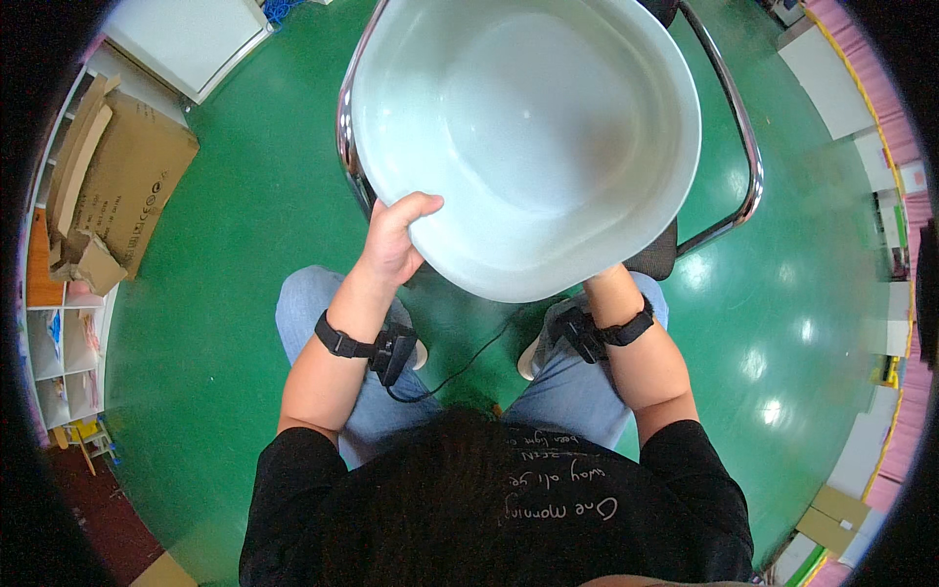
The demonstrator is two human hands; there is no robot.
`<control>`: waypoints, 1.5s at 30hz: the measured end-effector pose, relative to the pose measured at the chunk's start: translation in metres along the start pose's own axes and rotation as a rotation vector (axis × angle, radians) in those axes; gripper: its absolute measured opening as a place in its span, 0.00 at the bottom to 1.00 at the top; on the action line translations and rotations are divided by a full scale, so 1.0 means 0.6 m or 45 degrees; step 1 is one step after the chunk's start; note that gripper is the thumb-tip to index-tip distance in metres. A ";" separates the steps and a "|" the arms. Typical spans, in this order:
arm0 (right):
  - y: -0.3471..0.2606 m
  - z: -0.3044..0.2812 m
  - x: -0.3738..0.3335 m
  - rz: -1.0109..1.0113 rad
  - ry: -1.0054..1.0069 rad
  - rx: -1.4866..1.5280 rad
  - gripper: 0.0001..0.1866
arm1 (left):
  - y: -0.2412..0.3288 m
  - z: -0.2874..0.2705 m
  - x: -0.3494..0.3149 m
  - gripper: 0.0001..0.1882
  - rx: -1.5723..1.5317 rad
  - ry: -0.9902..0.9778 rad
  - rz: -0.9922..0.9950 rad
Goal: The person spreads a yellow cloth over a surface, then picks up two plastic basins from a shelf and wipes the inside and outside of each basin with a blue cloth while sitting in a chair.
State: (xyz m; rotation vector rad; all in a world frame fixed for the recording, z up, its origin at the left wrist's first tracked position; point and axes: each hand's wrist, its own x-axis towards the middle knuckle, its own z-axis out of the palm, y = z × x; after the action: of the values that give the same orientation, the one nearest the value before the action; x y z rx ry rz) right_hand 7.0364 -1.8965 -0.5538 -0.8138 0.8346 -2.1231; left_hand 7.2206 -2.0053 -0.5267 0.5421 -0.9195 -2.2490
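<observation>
A large pale grey-white basin [528, 127], with nothing inside it, fills the upper middle of the view, its opening facing up. My left hand [394, 240] is closed on its near-left rim, the thumb hooked over the inside and the fingers on the outer wall. My right hand [606, 277] reaches under the near-right side of the basin; the basin hides its fingers. Black straps with small dark devices are on both my wrists, and a thin black cable [460, 370] runs from the left one.
A chair with chrome armrests [748, 157] and a dark seat [653, 256] stands beneath and behind the basin. Green floor [235, 196] surrounds my legs. An opened cardboard box [147, 176] and white shelves [64, 357] line the left, a white cabinet [186, 39] the far left.
</observation>
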 end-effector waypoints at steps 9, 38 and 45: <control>-0.056 -0.046 0.016 0.203 -0.282 0.657 0.37 | -0.005 0.003 -0.010 0.24 0.193 0.068 -0.071; -0.082 -0.012 0.073 -0.184 0.361 -0.921 0.30 | -0.011 0.015 0.010 0.32 0.063 0.009 0.105; -0.089 -0.044 0.082 0.123 0.468 -0.836 0.20 | -0.023 -0.009 0.006 0.41 0.436 -0.115 0.397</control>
State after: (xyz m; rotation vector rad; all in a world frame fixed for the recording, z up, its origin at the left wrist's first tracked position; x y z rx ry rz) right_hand 6.9695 -1.8976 -0.5149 -0.6754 1.7834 -1.9456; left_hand 7.2156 -2.0028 -0.5410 0.4126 -1.3490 -1.8588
